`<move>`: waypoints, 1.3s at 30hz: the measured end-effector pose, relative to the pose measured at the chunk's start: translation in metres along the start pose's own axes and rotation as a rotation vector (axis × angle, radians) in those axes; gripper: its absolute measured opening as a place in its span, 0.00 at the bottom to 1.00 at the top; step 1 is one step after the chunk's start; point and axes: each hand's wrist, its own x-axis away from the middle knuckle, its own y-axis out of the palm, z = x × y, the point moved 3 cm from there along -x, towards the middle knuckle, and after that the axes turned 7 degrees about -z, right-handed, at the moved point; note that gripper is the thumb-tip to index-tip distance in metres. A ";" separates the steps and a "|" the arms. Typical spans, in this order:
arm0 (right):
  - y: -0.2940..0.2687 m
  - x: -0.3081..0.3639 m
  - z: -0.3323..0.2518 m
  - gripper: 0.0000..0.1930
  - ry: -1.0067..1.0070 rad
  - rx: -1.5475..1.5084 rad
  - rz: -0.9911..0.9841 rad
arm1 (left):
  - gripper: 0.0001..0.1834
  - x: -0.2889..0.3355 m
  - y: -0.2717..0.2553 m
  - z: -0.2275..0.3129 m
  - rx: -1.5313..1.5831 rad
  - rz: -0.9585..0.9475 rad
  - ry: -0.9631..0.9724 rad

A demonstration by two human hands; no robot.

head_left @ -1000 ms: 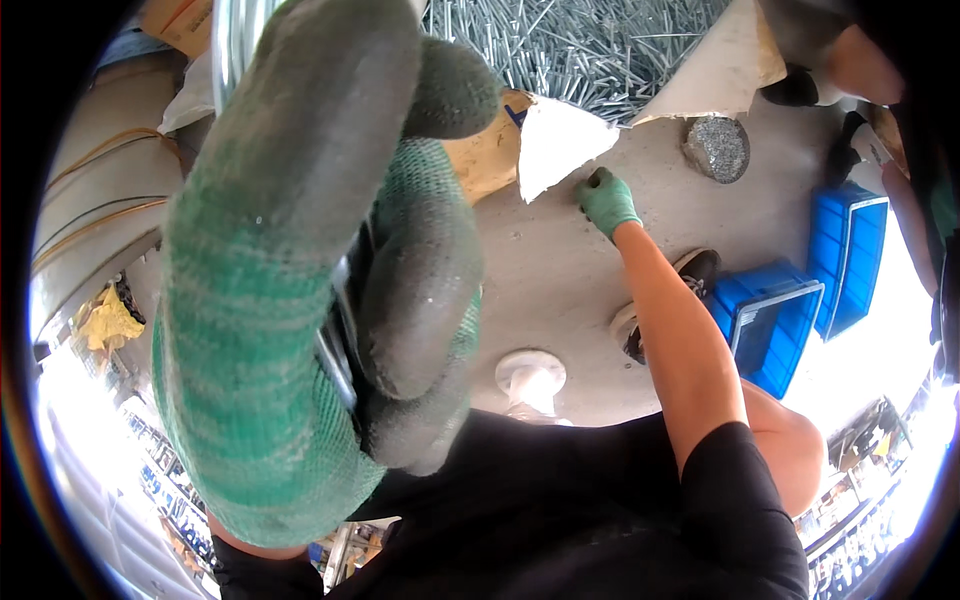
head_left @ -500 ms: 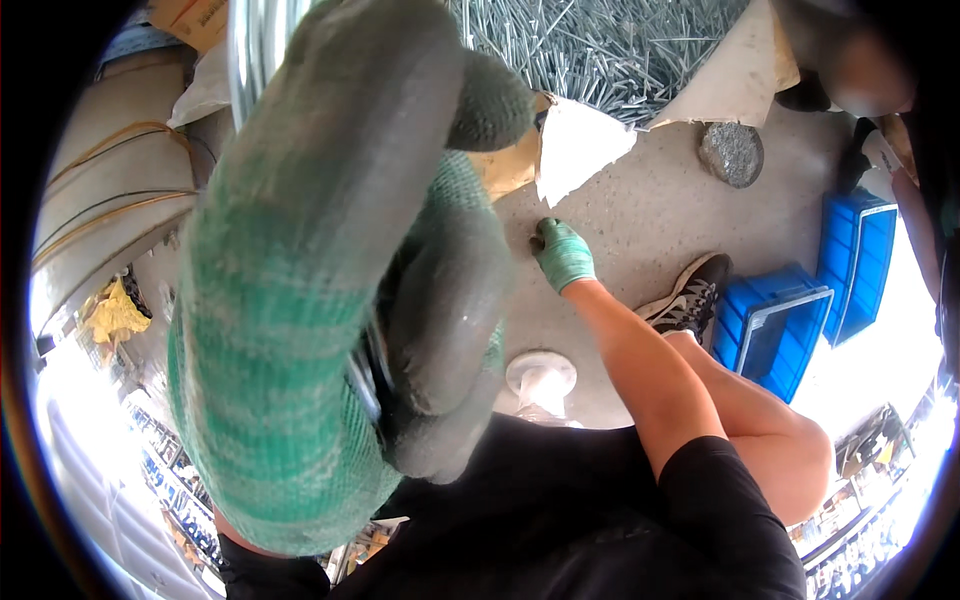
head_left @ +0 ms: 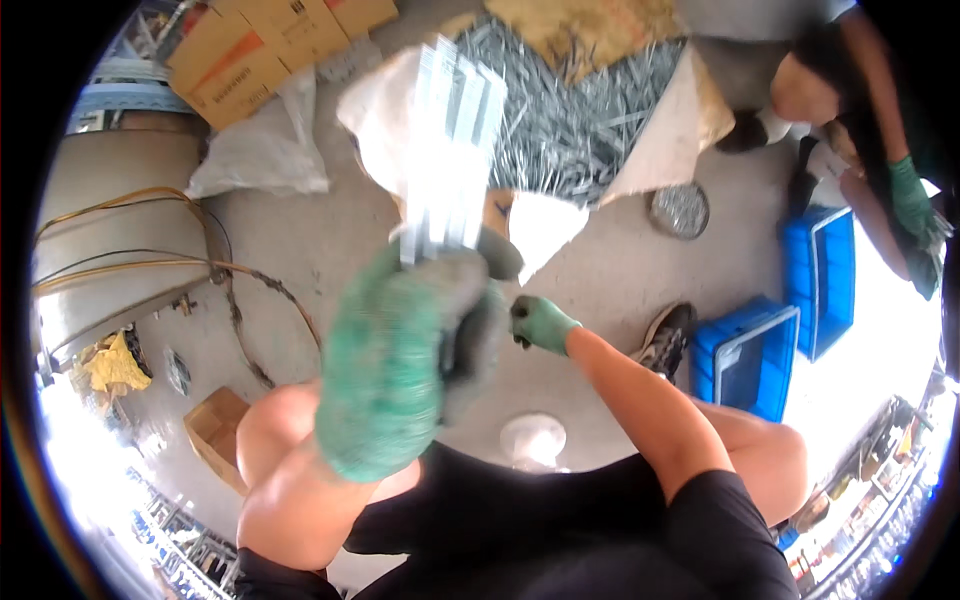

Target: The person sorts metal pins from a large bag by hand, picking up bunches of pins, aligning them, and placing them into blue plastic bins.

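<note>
Cardboard boxes (head_left: 280,45) are grouped at eleven o'clock, with a white plastic bag (head_left: 262,158) laid toward ten. Cables (head_left: 215,267) are strung near nine, above a crumpled yellow item (head_left: 117,364). Two blue crates (head_left: 780,360) are set around three.

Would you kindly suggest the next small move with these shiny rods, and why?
Perhaps bring the right grip up to steady the shiny rods: only the left grip holds them, low down, their upper ends standing free.

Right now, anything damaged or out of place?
The white flap at the near edge of the metal rods looks torn, ending in an uneven point. Left, a cable trails untidily across the floor.
</note>
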 end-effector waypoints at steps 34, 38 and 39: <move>-0.046 0.399 -0.178 0.14 -0.741 -0.541 0.270 | 0.13 0.001 0.125 -0.039 -0.674 -0.483 0.354; -0.047 0.400 -0.170 0.12 -0.743 -0.537 0.202 | 0.15 0.000 0.126 -0.045 -0.644 -0.610 0.416; -0.048 0.399 -0.168 0.11 -0.742 -0.534 0.201 | 0.16 0.002 0.128 -0.043 -0.643 -0.596 0.367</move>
